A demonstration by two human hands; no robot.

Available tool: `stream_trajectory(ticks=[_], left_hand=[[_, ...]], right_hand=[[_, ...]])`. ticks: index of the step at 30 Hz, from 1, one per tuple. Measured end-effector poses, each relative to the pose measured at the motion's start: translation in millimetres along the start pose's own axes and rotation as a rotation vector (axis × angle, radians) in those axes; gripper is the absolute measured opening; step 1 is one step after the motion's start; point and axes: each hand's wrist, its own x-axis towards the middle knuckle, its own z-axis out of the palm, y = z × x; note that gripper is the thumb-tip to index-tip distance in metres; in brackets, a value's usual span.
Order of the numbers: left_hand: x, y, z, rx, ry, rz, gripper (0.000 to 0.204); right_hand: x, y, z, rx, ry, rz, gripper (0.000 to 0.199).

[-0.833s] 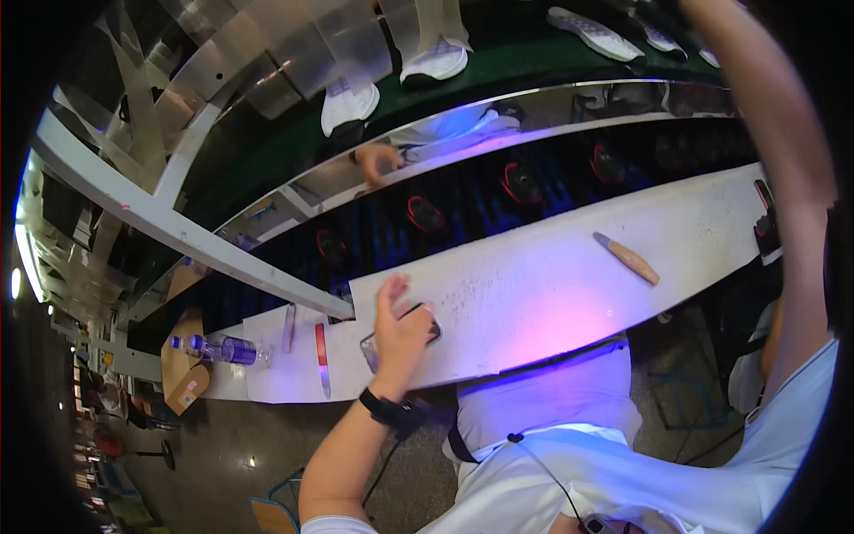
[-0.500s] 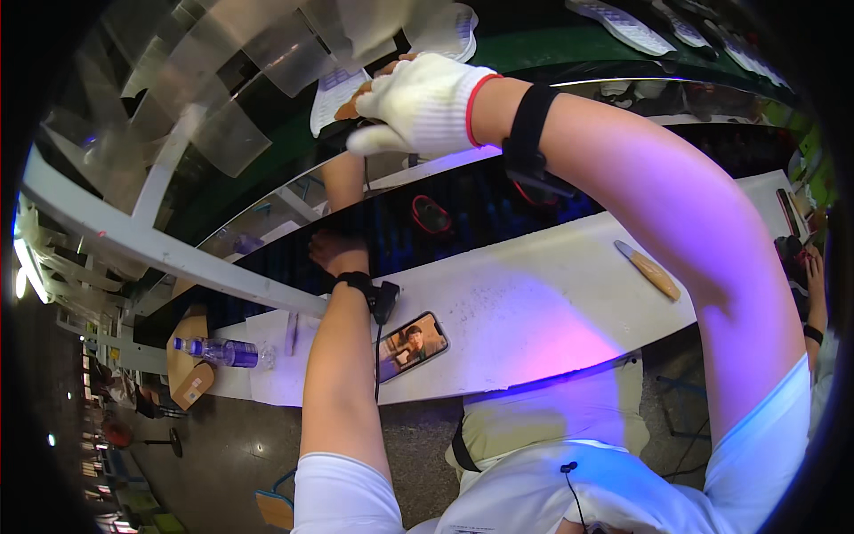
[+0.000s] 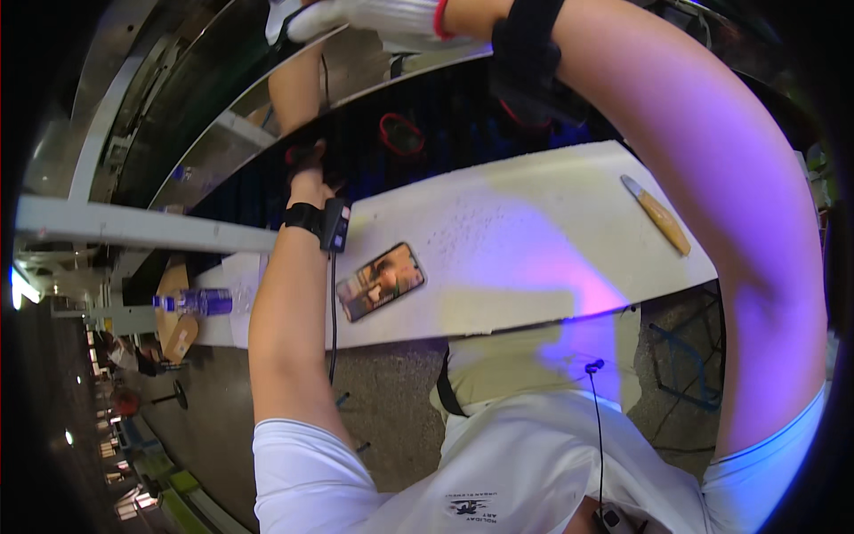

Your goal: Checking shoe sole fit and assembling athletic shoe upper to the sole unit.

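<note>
Left hand (image 3: 310,187): stretched out over the dark line (image 3: 458,129), right at a black red-rimmed piece (image 3: 302,153). Probably touching, but too murky to tell whether curled round it or just resting.

Right hand (image 3: 378,16): in a white glove with a red cuff, reaching across to the left, partly chopped off by the top edge. Thumb side close to a white sole-shaped piece (image 3: 278,25). Holding it or not, honestly can't tell.

Just changed: left hand off the phone (image 3: 384,280), right on top of it less than a second ago, and out at the line instead. Right glove nearer the top edge than half a second ago.

Upshot: both hands out at the shoe-type pieces now, phone out of the handling, at a guess.

Phone: flat on the white board (image 3: 498,240), screen up and lit, just right of the left forearm.

Wooden-handled knife (image 3: 658,216): on the right part of the board, untouched.

Plastic bottle (image 3: 206,302): on its side, left of the left forearm.
</note>
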Motion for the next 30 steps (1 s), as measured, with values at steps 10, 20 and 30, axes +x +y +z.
stream_trajectory(ticks=[10,20,30], left_hand=[[-304.6,-99.5,40.2,-0.401,-0.807,-0.456,0.049],[-318.0,-66.3,115.8,1.006,-0.792,1.107,0.042],[-352.8,-64.7,105.1,0.381,-0.743,1.228,0.047]], right_hand=[[-112.7,-10.0,-107.5,-0.414,0.062,-0.012,0.023],[-335.6,-180.3,-217.7,0.151,0.412,0.913,0.031],[-359.2,-209.5,-122.9,0.707,0.689,1.146,0.06]])
